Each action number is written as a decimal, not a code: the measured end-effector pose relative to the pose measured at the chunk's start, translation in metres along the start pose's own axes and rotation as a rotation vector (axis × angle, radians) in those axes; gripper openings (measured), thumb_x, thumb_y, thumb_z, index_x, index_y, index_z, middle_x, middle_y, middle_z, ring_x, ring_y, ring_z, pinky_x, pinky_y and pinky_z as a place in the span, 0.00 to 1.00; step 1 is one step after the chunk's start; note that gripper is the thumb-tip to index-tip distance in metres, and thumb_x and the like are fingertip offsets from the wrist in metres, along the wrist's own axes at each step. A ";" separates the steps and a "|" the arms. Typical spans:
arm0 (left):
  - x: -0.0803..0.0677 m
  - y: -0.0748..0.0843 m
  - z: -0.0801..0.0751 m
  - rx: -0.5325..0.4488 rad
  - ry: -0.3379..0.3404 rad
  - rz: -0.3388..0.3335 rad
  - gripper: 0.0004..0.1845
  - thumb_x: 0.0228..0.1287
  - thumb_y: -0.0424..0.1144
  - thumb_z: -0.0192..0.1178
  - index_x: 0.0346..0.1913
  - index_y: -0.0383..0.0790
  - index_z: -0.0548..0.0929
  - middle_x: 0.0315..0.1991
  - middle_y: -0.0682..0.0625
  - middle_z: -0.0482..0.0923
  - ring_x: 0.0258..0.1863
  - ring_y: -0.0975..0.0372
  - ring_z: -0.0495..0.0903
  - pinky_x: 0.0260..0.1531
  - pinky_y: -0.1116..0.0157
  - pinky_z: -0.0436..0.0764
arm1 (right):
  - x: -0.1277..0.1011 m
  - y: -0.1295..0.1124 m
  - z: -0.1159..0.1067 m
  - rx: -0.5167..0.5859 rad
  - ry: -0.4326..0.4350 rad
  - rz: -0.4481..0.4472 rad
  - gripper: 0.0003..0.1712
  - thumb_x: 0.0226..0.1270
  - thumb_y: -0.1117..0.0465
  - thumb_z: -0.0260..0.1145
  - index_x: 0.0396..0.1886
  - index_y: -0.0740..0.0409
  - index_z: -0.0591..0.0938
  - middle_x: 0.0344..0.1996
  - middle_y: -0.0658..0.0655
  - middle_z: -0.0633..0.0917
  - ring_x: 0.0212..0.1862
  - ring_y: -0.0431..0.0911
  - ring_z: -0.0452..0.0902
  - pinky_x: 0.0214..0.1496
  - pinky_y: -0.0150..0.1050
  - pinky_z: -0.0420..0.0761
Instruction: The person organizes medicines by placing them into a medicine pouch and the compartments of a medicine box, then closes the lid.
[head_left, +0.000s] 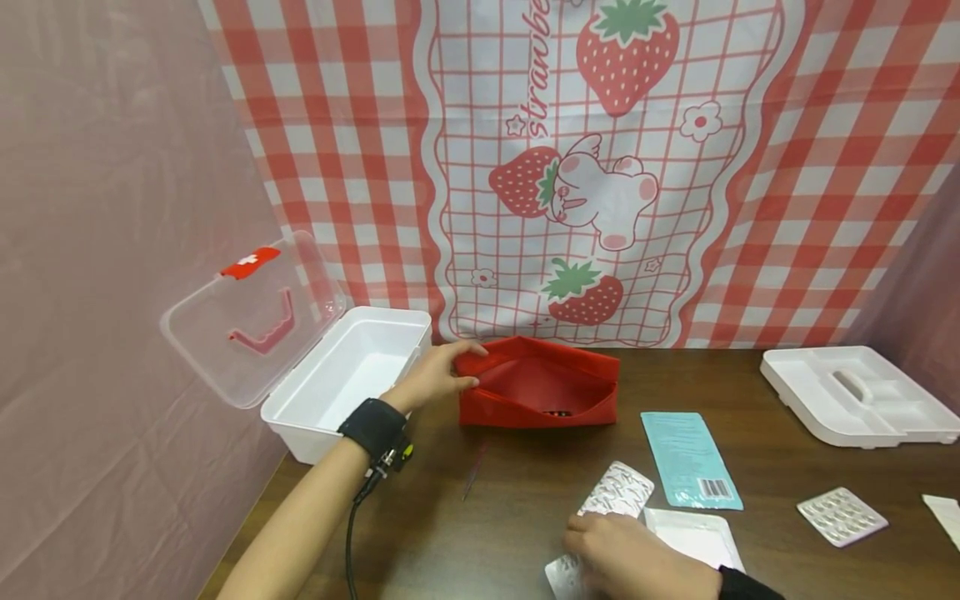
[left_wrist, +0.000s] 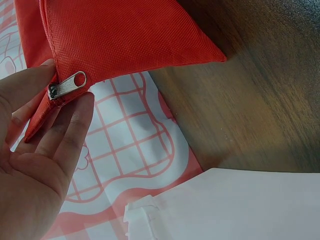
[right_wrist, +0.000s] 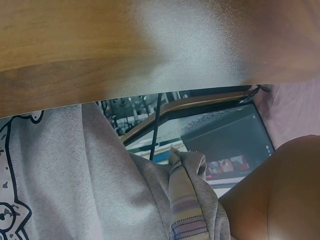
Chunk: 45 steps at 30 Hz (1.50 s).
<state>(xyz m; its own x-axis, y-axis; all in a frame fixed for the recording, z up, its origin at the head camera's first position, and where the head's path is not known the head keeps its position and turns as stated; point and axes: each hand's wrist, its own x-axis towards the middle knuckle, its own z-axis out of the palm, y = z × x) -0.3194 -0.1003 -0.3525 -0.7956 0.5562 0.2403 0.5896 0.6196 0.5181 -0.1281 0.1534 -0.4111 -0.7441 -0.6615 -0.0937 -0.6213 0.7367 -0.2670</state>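
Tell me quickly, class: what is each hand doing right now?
Left hand: pinches the zipper end of the red pouch.
Right hand: rests on a blister pack; its grip cannot be told.

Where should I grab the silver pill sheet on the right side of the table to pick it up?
Probably by a long edge, from above. The silver pill sheet lies flat on the table, apart from the other things, so there is nothing to wrap your fingers around. Its bumpy middle is the pill bubbles. Slide a fingertip under the thin rim nearest you, then pinch it with your thumb on top.
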 end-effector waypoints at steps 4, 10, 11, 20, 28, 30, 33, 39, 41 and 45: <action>0.000 0.000 -0.001 -0.006 0.004 0.003 0.22 0.53 0.34 0.65 0.53 0.47 0.76 0.49 0.50 0.77 0.37 0.60 0.73 0.33 0.68 0.73 | -0.001 0.000 -0.002 0.044 0.041 -0.019 0.13 0.49 0.63 0.70 0.35 0.44 0.82 0.25 0.37 0.79 0.26 0.31 0.69 0.28 0.30 0.74; 0.000 0.000 -0.001 -0.012 -0.004 -0.001 0.22 0.54 0.34 0.65 0.53 0.47 0.76 0.49 0.50 0.77 0.38 0.60 0.73 0.34 0.68 0.74 | -0.003 0.000 -0.005 -0.039 0.178 -0.093 0.12 0.48 0.67 0.66 0.28 0.45 0.79 0.21 0.37 0.77 0.25 0.31 0.70 0.25 0.29 0.71; 0.000 0.000 -0.001 -0.012 -0.004 0.000 0.21 0.54 0.34 0.65 0.53 0.47 0.76 0.49 0.50 0.77 0.38 0.60 0.73 0.35 0.68 0.75 | -0.003 0.000 -0.005 -0.063 0.203 -0.106 0.11 0.48 0.68 0.66 0.27 0.45 0.79 0.21 0.38 0.77 0.25 0.31 0.70 0.24 0.29 0.70; 0.000 0.001 -0.001 -0.009 -0.008 0.012 0.21 0.54 0.34 0.65 0.53 0.46 0.76 0.49 0.49 0.77 0.40 0.60 0.74 0.38 0.66 0.76 | 0.002 0.005 -0.020 -0.186 0.383 -0.111 0.10 0.47 0.67 0.67 0.26 0.47 0.78 0.22 0.41 0.79 0.26 0.36 0.76 0.22 0.31 0.71; -0.001 -0.001 0.000 0.002 -0.001 0.031 0.21 0.53 0.34 0.65 0.52 0.45 0.76 0.49 0.49 0.78 0.40 0.60 0.74 0.38 0.66 0.76 | 0.007 0.010 -0.043 -0.159 0.520 -0.144 0.12 0.47 0.69 0.69 0.30 0.48 0.81 0.25 0.42 0.81 0.29 0.36 0.77 0.25 0.30 0.74; -0.001 -0.001 -0.001 0.001 0.003 0.036 0.21 0.53 0.33 0.65 0.52 0.45 0.77 0.50 0.49 0.78 0.40 0.60 0.74 0.38 0.66 0.76 | 0.010 0.011 -0.051 -0.146 0.529 -0.128 0.13 0.47 0.70 0.69 0.31 0.48 0.82 0.27 0.42 0.82 0.30 0.35 0.76 0.26 0.29 0.74; -0.001 -0.002 0.000 -0.002 0.008 0.045 0.21 0.53 0.33 0.65 0.52 0.44 0.77 0.50 0.48 0.78 0.40 0.60 0.74 0.38 0.66 0.75 | 0.017 0.014 -0.062 -0.141 0.526 -0.102 0.13 0.48 0.71 0.68 0.32 0.49 0.82 0.27 0.44 0.83 0.30 0.36 0.76 0.27 0.30 0.75; -0.001 -0.002 0.000 0.022 0.026 0.078 0.21 0.52 0.34 0.66 0.51 0.43 0.77 0.49 0.48 0.79 0.39 0.60 0.74 0.37 0.66 0.73 | 0.032 0.022 -0.079 -0.140 0.560 -0.059 0.12 0.50 0.70 0.68 0.33 0.51 0.83 0.29 0.46 0.84 0.33 0.39 0.79 0.32 0.35 0.80; -0.001 -0.002 0.000 0.021 0.024 0.080 0.21 0.52 0.34 0.66 0.51 0.43 0.77 0.48 0.48 0.79 0.38 0.59 0.74 0.36 0.66 0.73 | 0.037 0.025 -0.083 -0.139 0.577 -0.041 0.12 0.51 0.70 0.68 0.34 0.51 0.83 0.30 0.47 0.85 0.34 0.40 0.79 0.34 0.37 0.80; -0.001 -0.002 0.000 0.015 0.033 0.110 0.20 0.53 0.34 0.65 0.51 0.43 0.77 0.47 0.47 0.79 0.36 0.59 0.73 0.34 0.67 0.74 | 0.048 0.031 -0.089 -0.111 0.619 -0.006 0.12 0.52 0.69 0.67 0.37 0.53 0.83 0.32 0.49 0.85 0.36 0.42 0.79 0.37 0.39 0.81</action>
<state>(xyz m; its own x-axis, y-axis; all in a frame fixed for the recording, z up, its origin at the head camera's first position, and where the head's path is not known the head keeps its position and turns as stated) -0.3199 -0.1024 -0.3537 -0.7302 0.6027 0.3218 0.6752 0.5642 0.4751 -0.2044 0.1571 -0.3385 -0.7240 -0.4866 0.4890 -0.6233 0.7651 -0.1615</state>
